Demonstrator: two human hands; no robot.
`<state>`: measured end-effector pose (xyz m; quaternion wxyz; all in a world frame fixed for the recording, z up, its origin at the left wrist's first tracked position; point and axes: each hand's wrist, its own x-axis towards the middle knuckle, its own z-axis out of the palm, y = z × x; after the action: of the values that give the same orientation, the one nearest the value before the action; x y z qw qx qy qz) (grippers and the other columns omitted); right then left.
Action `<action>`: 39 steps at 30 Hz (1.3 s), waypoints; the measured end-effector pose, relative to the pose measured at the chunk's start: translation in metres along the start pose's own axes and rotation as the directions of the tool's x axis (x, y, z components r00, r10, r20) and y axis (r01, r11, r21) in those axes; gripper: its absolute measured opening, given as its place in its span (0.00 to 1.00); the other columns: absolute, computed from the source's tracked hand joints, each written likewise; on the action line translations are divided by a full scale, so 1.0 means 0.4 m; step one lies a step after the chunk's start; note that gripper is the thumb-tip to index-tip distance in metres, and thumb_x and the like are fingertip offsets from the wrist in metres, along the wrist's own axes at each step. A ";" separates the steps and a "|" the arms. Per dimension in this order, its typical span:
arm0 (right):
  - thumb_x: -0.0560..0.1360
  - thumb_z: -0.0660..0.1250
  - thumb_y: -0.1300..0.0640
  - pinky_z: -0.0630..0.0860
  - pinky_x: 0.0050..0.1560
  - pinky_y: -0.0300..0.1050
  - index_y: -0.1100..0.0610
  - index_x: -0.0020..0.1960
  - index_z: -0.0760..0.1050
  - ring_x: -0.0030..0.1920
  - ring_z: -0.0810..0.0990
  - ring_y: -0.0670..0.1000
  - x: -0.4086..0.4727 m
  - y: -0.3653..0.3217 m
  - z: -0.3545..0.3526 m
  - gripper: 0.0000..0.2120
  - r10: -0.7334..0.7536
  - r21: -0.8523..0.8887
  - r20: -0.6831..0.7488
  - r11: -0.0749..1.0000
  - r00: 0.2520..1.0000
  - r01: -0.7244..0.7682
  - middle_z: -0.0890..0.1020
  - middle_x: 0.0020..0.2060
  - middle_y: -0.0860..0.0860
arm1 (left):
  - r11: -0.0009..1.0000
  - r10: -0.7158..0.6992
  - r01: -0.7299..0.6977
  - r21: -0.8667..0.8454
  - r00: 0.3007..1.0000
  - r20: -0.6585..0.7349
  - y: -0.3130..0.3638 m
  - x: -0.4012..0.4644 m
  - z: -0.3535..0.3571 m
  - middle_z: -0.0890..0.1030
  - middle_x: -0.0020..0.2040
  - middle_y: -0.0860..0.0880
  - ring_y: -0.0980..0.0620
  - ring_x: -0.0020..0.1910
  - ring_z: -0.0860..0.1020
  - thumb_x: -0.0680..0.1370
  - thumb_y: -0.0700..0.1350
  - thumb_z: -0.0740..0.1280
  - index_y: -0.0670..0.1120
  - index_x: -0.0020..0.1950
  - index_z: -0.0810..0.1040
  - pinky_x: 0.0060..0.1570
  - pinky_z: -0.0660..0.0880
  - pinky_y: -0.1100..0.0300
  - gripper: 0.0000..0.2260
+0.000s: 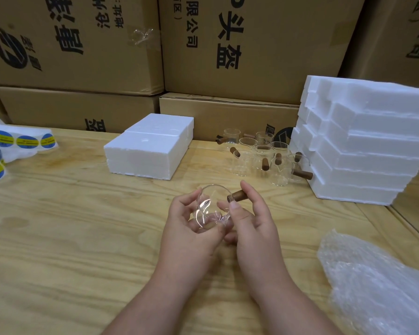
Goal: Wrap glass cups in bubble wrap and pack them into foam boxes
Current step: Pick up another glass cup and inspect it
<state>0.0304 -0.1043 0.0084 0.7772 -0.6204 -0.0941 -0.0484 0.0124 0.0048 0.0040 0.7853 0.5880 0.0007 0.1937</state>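
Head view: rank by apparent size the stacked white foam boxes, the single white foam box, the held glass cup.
1. Stack of white foam boxes, at right.
2. Single closed white foam box.
3. Clear glass cup with wooden handle, held in both hands, smallest despite being nearest.

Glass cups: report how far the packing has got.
Done: possibly one closed foam box at centre; its contents are hidden. In hand: both hands, left hand and right hand, hold one bare glass cup by its body and wooden handle, unwrapped. Left: the unwrapped cups behind, bubble wrap lying unused, and the foam stack to fill.
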 end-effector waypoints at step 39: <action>0.64 0.71 0.41 0.79 0.43 0.36 0.43 0.60 0.78 0.46 0.83 0.42 -0.026 -0.005 0.018 0.25 -0.158 -0.107 0.005 0.982 0.987 0.157 0.85 0.48 0.44 | 0.999 -0.028 0.028 -0.041 1.000 0.007 0.005 0.003 -0.012 0.86 0.55 0.50 0.52 0.49 0.85 0.74 0.53 0.69 0.54 0.59 0.82 0.49 0.80 0.53 0.14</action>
<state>0.0192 -0.0980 0.0097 0.7368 -0.6515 -0.1388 -0.1159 0.0119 0.0101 0.0044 0.7999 0.5722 0.0022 0.1807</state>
